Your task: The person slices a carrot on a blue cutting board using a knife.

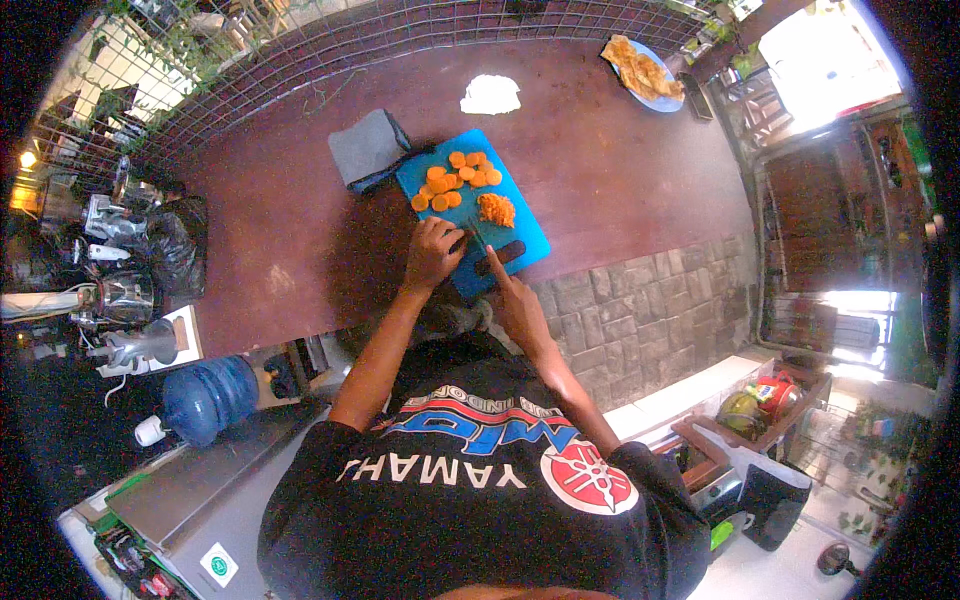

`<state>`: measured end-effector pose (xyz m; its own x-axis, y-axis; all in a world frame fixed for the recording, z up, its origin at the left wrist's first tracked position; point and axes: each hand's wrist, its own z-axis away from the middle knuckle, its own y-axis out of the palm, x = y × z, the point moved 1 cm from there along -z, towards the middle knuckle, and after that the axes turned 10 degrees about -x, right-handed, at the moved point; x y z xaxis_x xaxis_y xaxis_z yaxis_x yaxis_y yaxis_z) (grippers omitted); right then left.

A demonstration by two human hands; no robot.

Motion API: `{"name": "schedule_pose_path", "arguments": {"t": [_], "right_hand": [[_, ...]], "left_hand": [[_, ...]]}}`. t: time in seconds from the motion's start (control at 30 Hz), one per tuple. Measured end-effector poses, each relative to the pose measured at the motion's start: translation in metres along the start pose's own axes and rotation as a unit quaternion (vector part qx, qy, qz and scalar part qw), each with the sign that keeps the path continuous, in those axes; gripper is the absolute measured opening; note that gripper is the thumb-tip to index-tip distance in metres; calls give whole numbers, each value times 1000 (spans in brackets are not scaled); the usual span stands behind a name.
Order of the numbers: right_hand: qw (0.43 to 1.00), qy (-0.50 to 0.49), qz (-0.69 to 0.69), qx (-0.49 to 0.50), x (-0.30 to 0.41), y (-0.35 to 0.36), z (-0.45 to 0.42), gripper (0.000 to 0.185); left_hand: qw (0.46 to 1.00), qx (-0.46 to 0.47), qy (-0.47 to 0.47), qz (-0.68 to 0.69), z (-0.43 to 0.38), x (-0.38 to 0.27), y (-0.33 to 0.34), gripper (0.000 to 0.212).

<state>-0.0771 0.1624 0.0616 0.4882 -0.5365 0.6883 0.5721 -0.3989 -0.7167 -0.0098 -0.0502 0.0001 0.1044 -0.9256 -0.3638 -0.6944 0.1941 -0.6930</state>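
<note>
A blue cutting board [525,220] lies tilted at the near edge of the dark red table. Several round carrot slices [455,180] are spread over its far half, and a small heap of finely chopped carrot [496,210] sits beside them. My right hand [514,296] holds a knife [478,238], the index finger stretched along it; the grip is partly hidden. My left hand [435,251] rests at the board's left edge near the blade, fingers curled; whether something is under them cannot be told. A dark elongated object [510,252] lies on the board by my right hand.
A folded grey cloth [369,148] touches the board's far left. A white item [490,94] and a blue plate [661,103] of fried food [637,69] are farther back. Wire mesh [420,28] borders the table. A blue water jug [206,397] stands at left.
</note>
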Motion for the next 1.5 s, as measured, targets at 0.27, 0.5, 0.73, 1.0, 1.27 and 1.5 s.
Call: {"name": "schedule_pose_path", "arguments": {"t": [0.27,0.5,0.73,1.0,1.27,1.5], "right_hand": [[998,-26,31,-47,1,10,-8,94],[997,-20,49,-54,-3,7,-8,93],[996,-48,39,-63,-2,4,-7,88],[996,-37,66,-55,5,6,-12,88],[995,-41,60,-64,3,2,-15,88],[993,-61,71,-66,6,3,-13,87]], "left_hand": [[1000,-2,12,-14,-2,0,-5,20],[1000,-12,3,-17,-4,-4,-6,19],[1000,-17,3,0,-2,-1,-4,20],[999,-25,-18,12,-1,-1,-3,22],[999,-37,13,-19,-4,-1,-2,13],[999,-37,4,-11,-1,-1,-2,12]]}}
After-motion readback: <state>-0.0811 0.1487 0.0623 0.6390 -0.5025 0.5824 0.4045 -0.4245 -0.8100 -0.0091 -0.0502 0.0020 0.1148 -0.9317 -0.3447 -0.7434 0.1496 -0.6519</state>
